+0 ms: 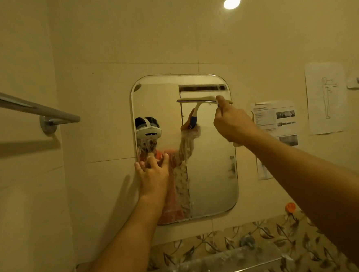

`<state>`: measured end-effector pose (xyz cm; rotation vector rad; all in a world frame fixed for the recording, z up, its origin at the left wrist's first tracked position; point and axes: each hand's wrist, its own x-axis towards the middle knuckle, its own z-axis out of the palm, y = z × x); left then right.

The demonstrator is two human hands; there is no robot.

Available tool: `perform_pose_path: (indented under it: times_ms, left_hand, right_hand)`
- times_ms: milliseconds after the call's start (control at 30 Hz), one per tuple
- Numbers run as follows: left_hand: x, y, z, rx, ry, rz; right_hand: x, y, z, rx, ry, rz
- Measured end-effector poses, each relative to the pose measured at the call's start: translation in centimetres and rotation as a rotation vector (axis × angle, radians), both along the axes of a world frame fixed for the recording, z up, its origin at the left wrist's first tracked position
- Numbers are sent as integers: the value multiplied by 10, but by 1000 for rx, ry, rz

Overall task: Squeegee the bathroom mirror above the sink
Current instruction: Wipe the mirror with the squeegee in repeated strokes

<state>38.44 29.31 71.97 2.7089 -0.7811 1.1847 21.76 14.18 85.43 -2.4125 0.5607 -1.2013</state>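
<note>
A rounded rectangular mirror [211, 176] hangs on the beige tiled wall, streaked with soapy foam down its middle and lower left. My right hand [231, 121] is shut on a squeegee, pressing its white blade [197, 99] flat against the glass near the top right. The handle is hidden behind my hand and shows only in the reflection. My left hand [153, 176] rests on the mirror's left edge with fingers spread, holding nothing.
A chrome towel bar [30, 108] juts from the left wall. Paper sheets [279, 118] are taped to the wall right of the mirror. Below runs a leaf-patterned tile band [266, 231] with an orange hook [290, 207] and a clear glass shelf [236, 263].
</note>
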Motion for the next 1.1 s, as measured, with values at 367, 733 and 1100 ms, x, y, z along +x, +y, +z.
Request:
perform_pose_path:
  times_ms: [367,733,1100]
  left_hand:
    - [4,-2,0,-3,-23,-6]
    - [9,-4,-4,23,-58,44]
    - [13,-5,-4,56,-87,121]
  right_hand:
    - [-21,-2,-84,35,53,10]
    - [-26,-23,25,-87,-121,47]
    - [-14,-44,34,-110,-95,44]
